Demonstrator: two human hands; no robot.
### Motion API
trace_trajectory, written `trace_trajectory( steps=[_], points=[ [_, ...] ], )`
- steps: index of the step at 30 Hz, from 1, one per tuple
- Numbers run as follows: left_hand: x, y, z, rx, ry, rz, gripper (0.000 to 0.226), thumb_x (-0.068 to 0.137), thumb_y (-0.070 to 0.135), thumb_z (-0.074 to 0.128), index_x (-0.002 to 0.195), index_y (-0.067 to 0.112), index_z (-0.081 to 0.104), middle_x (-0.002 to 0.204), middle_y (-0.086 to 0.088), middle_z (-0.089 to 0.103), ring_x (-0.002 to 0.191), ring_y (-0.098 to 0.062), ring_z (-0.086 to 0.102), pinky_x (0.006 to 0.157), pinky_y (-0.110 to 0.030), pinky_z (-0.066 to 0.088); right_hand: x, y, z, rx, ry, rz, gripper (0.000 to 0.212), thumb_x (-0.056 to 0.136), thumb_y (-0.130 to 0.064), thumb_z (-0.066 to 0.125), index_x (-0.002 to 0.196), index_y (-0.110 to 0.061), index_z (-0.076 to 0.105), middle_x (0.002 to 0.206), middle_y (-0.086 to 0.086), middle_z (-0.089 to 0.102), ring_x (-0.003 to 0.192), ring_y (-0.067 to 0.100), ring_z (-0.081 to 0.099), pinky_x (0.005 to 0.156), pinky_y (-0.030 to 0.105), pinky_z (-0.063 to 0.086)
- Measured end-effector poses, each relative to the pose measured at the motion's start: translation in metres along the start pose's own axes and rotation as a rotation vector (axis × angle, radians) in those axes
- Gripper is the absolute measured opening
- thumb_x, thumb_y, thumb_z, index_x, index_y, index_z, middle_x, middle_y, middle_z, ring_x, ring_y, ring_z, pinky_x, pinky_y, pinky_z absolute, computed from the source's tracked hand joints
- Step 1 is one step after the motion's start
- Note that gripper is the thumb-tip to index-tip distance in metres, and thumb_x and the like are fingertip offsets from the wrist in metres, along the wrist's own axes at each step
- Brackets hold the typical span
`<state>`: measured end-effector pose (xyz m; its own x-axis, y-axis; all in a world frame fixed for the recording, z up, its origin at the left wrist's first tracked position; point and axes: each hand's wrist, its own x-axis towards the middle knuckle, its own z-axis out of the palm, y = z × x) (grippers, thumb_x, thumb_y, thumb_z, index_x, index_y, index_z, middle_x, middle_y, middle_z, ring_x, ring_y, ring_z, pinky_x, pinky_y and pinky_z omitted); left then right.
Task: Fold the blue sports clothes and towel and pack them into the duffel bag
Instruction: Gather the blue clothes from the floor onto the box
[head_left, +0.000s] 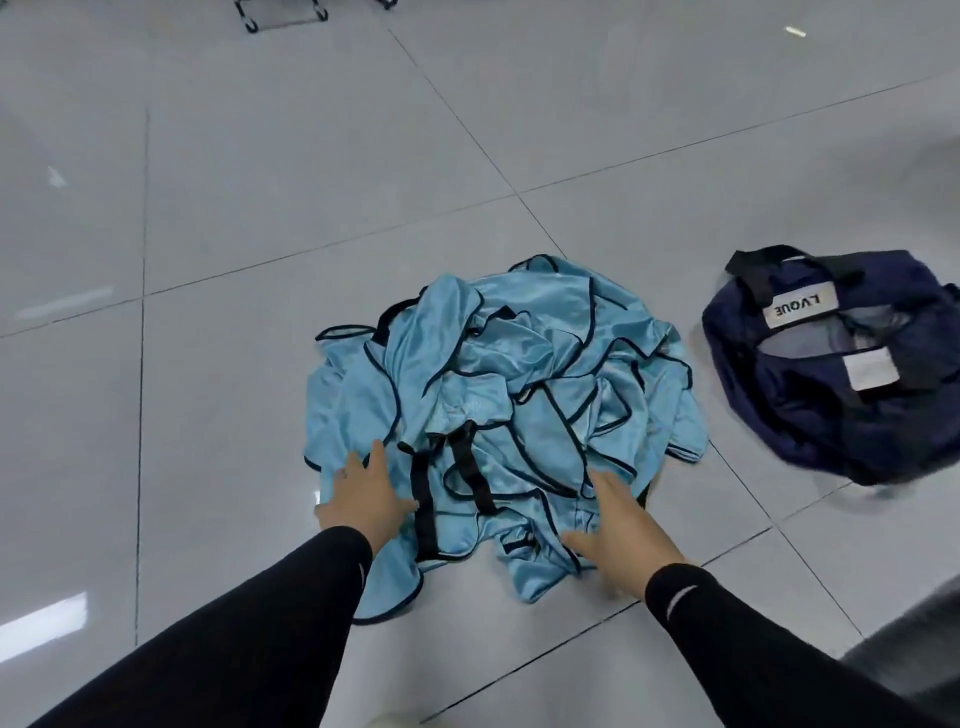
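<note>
Grey tiled floor (260, 234). Left hand (363, 493) and right hand (613, 525), fingers spread, holding nothing, pressing crumpled blue clothes pile (519, 374), likely starting sorting; open duffel bag (831, 374) waiting near pile's right.

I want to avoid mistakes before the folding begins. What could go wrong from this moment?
1. The blue clothes lie in one tangled heap; the left hand and right hand rest on its near edge, so lifting one piece may drag others along.
2. The black straps run through the heap and could snag.
3. The duffel bag lies slumped apart on the floor; packing may undo folds.
</note>
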<state>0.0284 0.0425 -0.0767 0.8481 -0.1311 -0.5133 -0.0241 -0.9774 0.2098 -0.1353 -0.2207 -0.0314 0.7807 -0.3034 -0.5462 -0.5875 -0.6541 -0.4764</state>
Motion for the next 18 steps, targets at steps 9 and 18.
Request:
trace_trajectory(
  steps=[9, 18],
  points=[
    [-0.034, 0.027, 0.085, 0.172, 0.244, 0.377, 0.016, 0.091, 0.007, 0.057, 0.102, 0.017, 0.063, 0.115, -0.003, 0.058, 0.1, -0.025, 0.053, 0.08, -0.036, 0.051, 0.028, 0.022, 0.067, -0.373, 0.132, 0.018, 0.077, 0.097, -0.033, 0.057, 0.16, -0.03, 0.014, 0.135, 0.001, 0.042, 0.12, 0.022, 0.045, 0.098, 0.035, 0.046],
    [-0.056, 0.096, -0.015, -0.486, 0.087, 0.556, 0.017, 0.096, 0.01, 0.054, 0.081, 0.019, 0.054, 0.081, 0.002, 0.059, 0.071, -0.014, 0.054, 0.065, -0.026, 0.043, -0.027, -0.002, -0.03, 0.482, 0.346, -0.033, 0.025, 0.1, -0.007, 0.048, 0.106, -0.025, 0.064, 0.101, -0.002, 0.071, 0.077, 0.011, 0.062, 0.066, 0.016, 0.05]
  ],
)
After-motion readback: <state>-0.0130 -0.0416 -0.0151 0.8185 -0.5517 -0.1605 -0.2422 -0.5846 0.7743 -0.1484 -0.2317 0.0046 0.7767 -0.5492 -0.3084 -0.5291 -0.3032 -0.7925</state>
